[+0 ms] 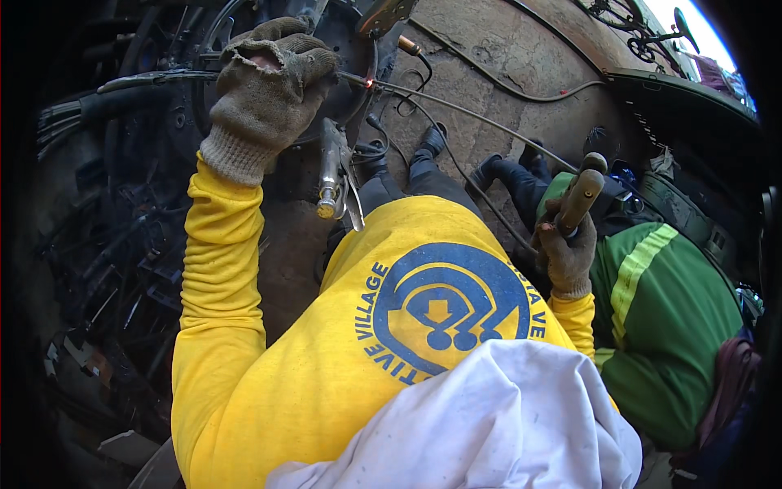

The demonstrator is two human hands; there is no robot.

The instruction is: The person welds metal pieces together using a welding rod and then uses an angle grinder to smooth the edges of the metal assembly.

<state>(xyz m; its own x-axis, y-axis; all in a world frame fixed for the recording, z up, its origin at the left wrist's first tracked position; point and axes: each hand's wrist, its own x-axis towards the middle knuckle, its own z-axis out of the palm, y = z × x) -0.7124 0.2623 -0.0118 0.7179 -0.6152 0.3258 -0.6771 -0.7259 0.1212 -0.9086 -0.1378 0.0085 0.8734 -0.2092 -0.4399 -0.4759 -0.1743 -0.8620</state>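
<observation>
My left hand (273, 90), in a worn, torn knit glove, is closed at the upper left. Thin metal rods (159, 77) run into its grip from the left; the glove hides most of the hold. My right hand (567, 253), also gloved, is wrapped around a brown-handled welding electrode holder (580, 200) at the right. From the holder a long thin welding rod (481, 121) slants up and left to a small red-glowing spot beside my left fingers. Locking pliers (332, 175) hang below my left hand by the dark metal workpiece (338, 81).
A person in a green top (664, 318) with a reflective stripe sits close at my right. Cables (489, 77) cross the stained floor (472, 53), one near a copper-coloured fitting (409, 46). Dark metal parts (155, 261) crowd the left side.
</observation>
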